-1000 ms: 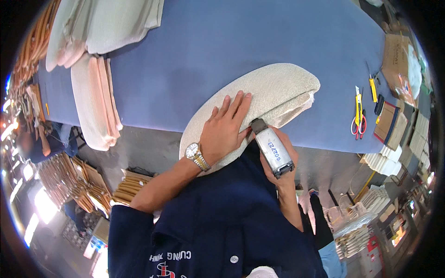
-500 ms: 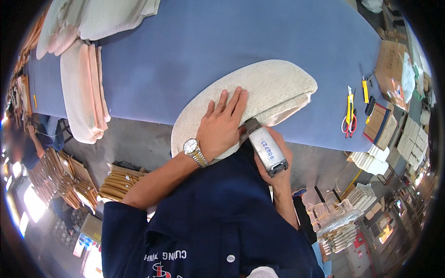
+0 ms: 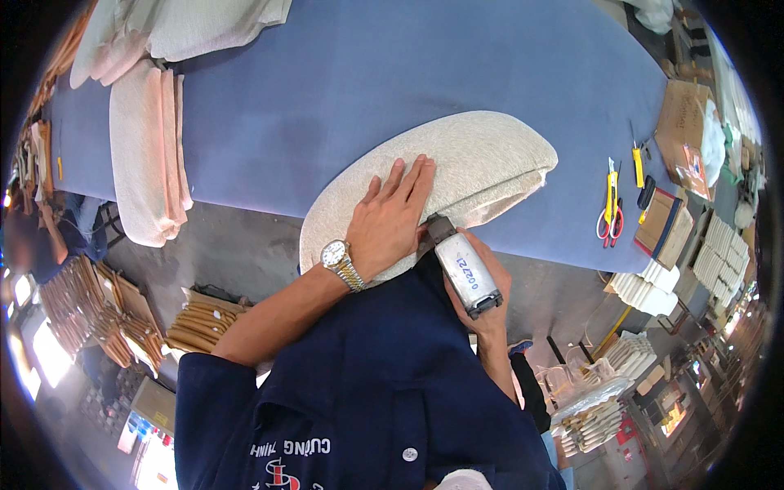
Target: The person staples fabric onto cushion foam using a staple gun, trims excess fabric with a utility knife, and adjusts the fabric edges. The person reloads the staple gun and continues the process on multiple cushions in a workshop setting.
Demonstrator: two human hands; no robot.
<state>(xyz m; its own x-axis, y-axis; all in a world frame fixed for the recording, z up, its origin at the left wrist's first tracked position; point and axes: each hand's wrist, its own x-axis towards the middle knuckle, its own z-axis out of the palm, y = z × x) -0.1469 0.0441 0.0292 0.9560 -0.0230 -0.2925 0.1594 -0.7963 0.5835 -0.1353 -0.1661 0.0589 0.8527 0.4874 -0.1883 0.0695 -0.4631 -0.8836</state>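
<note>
A light beige, curved upholstered panel (image 3: 482, 151) lies on the blue table, its near edge hanging over toward my body. My left hand (image 3: 386, 216), with a watch on its wrist, rests flat on the panel, fingers stretched out. In my right hand (image 3: 496, 278) is a silver and black staple gun (image 3: 467, 271), its dark nose against the panel's near edge just beside my left hand. The fabric edge along the panel's right end is folded over and loose. My right fingers are partly hidden behind the gun.
On the blue table (image 3: 343, 98), yellow cutter knives (image 3: 612, 184), red-handled scissors (image 3: 608, 228) and a cardboard box (image 3: 679, 135) sit at the right. Stacked beige panels (image 3: 135, 155) stand at the left. A person (image 3: 41, 237) is beyond the left end.
The view has shifted slightly. The staple gun's nose stays at the panel's near edge, with the gun turned a little; my left hand keeps its place on the panel.
</note>
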